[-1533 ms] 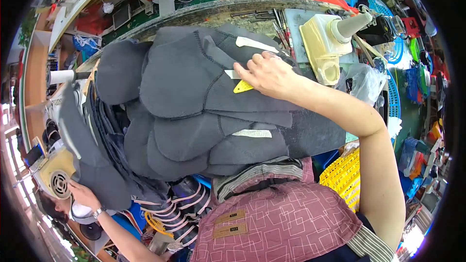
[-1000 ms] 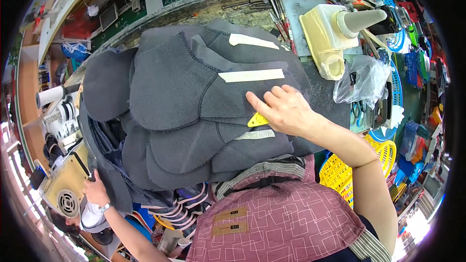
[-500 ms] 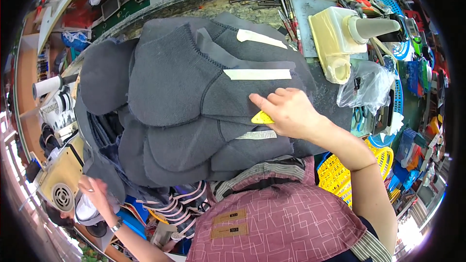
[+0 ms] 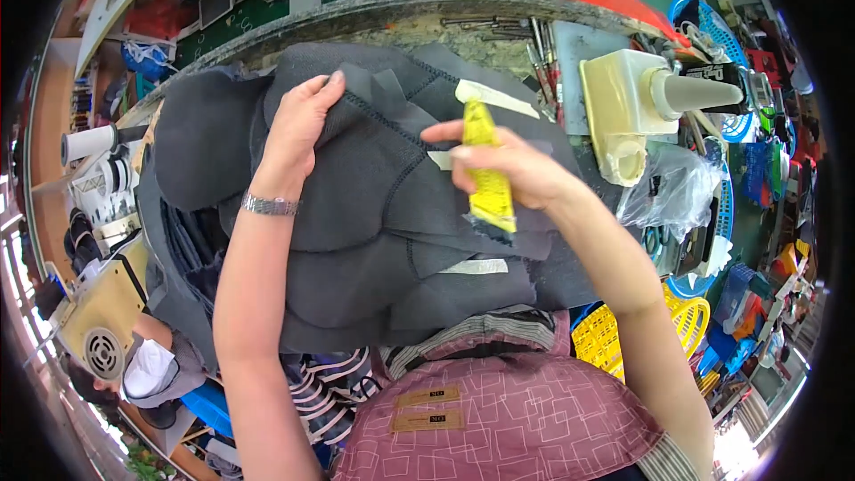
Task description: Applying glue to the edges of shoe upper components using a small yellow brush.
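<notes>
Dark grey, curved padded fabric pieces (image 4: pixel 338 205) with stitched seams lie stacked across the bench. At the upper left of the stack, my left hand (image 4: pixel 298 125), wearing a metal watch on its wrist, pinches the edge of the top piece, which bunches up under the fingers. My right hand (image 4: pixel 512 165) is closed around a flat yellow strip (image 4: pixel 488 178) with dark markings and a dark lower end; its exact kind is unclear. The index finger points left over the seam. Below that hand lies one pale tape strip (image 4: pixel 476 267); another tape strip (image 4: pixel 499 98) is above it.
A cream plastic container (image 4: pixel 614 107) with a grey cone stands at the right beside a clear plastic bag (image 4: pixel 668 187). Several slim tools (image 4: pixel 543 62) lie at the back. A yellow basket (image 4: pixel 601 338) sits below the bench. Another person (image 4: pixel 160 365) is at lower left.
My left hand has come from the lower left onto the stack and taken hold of the top piece. My right hand has lifted slightly and turned, showing more of the yellow strip.
</notes>
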Motion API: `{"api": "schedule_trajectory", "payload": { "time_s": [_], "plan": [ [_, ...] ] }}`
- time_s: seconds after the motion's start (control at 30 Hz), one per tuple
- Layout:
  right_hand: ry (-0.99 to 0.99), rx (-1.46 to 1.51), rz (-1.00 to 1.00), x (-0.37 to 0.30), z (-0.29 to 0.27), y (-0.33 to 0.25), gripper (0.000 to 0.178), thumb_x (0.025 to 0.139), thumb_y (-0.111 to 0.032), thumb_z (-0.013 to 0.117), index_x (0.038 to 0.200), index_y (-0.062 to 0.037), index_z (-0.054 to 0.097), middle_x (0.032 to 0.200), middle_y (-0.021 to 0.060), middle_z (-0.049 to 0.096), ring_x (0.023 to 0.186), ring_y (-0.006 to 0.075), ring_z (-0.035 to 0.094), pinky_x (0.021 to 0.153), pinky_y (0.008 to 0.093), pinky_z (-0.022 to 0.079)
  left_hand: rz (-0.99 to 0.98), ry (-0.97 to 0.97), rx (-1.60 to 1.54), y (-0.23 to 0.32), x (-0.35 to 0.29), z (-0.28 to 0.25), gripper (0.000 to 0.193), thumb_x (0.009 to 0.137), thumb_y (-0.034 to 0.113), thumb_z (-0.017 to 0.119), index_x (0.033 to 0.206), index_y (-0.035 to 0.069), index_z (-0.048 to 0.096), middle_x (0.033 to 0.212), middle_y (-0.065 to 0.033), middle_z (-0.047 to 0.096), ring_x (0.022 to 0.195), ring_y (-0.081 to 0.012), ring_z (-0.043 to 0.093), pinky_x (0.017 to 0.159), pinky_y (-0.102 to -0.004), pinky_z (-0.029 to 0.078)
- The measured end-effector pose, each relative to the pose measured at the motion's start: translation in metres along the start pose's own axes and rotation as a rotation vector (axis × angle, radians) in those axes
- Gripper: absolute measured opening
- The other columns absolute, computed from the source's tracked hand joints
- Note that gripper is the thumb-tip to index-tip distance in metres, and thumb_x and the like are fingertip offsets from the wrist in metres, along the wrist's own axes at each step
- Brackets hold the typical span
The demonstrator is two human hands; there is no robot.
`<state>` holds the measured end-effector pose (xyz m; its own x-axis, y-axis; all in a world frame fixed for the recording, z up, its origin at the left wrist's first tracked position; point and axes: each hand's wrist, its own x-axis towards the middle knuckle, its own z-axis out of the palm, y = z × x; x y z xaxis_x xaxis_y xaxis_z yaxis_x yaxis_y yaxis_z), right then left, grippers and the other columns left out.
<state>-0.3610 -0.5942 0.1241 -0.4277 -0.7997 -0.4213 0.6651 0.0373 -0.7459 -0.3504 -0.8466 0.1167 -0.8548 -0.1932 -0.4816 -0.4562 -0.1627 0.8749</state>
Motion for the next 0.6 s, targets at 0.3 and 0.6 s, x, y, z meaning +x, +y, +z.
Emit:
{"api": "schedule_trajectory", "payload": {
  "time_s": [0.3, 0.6],
  "plan": [
    [0.233, -0.743, -0.903, 0.058, 0.017, -0.047, 0.027, 0.070, -0.019, 0.067, 0.090, -0.0060, 0.053, 0.083, 0.0067, 0.058, 0.074, 0.0145, 0.058, 0.069, 0.0271, 0.046, -0.112, -0.022, -0.207, 0.000, -0.007, 0.000, 0.024, 0.091, 0.018, 0.046, 0.093, -0.002, 0.059, 0.089, -0.0067, 0.063, 0.080, -0.0118, 0.058, 0.075, -0.0252, 0.046],
    [0.351, -0.773, -0.555, 0.051, 0.004, -0.029, 0.021, 0.069, -0.017, 0.063, 0.078, -0.0027, 0.051, 0.072, 0.0060, 0.061, 0.064, 0.0131, 0.058, 0.061, 0.0258, 0.046, -0.036, 0.045, -0.190, -0.028, -0.020, 0.005, 0.023, 0.091, 0.019, 0.047, 0.087, 0.002, 0.061, 0.082, 0.0011, 0.059, 0.078, -0.0060, 0.047, 0.078, -0.0210, 0.036]
  ]
}}
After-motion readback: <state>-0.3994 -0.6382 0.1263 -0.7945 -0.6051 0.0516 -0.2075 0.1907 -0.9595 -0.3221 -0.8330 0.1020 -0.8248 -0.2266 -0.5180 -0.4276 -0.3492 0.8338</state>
